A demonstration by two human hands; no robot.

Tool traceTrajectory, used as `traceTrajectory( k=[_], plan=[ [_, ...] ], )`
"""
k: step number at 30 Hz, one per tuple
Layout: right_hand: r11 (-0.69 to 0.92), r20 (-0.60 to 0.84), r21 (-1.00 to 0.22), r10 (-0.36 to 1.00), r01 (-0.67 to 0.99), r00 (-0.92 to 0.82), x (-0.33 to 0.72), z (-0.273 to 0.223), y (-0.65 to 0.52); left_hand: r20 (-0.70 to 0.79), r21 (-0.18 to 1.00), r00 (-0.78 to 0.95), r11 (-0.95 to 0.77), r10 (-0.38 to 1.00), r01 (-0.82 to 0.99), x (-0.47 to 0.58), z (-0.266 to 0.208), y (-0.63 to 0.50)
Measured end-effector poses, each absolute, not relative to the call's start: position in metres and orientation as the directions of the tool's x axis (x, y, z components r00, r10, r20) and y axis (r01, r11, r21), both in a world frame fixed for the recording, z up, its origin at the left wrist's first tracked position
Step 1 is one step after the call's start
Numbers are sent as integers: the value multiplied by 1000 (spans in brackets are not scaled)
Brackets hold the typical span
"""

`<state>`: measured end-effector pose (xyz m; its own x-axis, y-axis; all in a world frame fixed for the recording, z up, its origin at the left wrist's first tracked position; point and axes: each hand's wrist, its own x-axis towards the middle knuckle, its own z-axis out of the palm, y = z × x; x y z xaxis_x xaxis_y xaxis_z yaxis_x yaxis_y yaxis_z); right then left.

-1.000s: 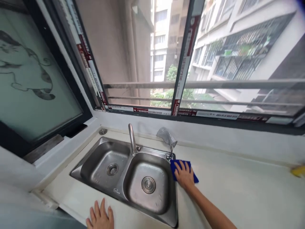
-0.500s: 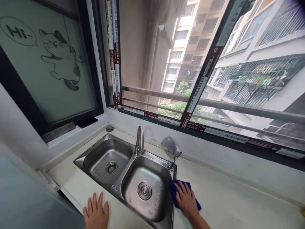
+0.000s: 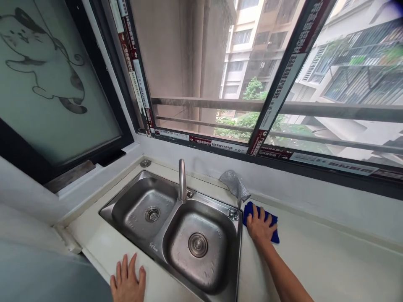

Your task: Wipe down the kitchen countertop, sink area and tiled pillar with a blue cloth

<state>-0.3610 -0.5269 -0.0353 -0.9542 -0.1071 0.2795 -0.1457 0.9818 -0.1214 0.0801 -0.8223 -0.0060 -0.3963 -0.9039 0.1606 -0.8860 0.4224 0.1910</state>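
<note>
Head | cloth (image 3: 247, 211) | deep blue, lying flat | under right hand (image 3: 260, 228)

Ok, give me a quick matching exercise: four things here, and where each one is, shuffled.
Things
1. Blue rectangular cloth
2. Silvery-grey crumpled cloth
3. Tall steel faucet
4. Bare left hand

Places
A. At the back of the double steel sink, between its bowls
B. On the pale smooth counter, in front of the sink
C. Under the bare right hand, beside the sink
D. Behind the sink's back right corner, away from both hands

Pairs: 1-C, 2-D, 3-A, 4-B
</note>
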Motion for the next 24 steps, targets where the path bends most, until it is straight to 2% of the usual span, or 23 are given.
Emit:
traceTrajectory(
  k=[3, 6, 9, 14, 18, 24],
  plan=[
    [951, 282, -18, -291, -309, -914, -358, -32, -518, 164, 201, -400, 427, -902, -881, 80, -6, -822],
    [909, 200, 89, -417, -407, -887, -357, -21, -512, 175, 212, -400, 431, -900, -877, 80, -6, -820],
    [895, 165, 141, -442, -423, -882, -352, -11, -517, 182, 214, -398, 431, -899, -876, 80, -6, -820],
    [883, 185, 164, -465, -440, -866, -319, -13, -540, 206, 206, -404, 443, -891, -873, 81, -7, -820],
    [853, 218, 238, -512, -464, -831, -286, -18, -545, 212, 199, -418, 458, -883, -867, 83, -7, -819],
    [793, 199, 294, -597, -534, -777, -242, -21, -525, 211, 234, -415, 458, -885, -858, 86, -12, -819]
  ],
)
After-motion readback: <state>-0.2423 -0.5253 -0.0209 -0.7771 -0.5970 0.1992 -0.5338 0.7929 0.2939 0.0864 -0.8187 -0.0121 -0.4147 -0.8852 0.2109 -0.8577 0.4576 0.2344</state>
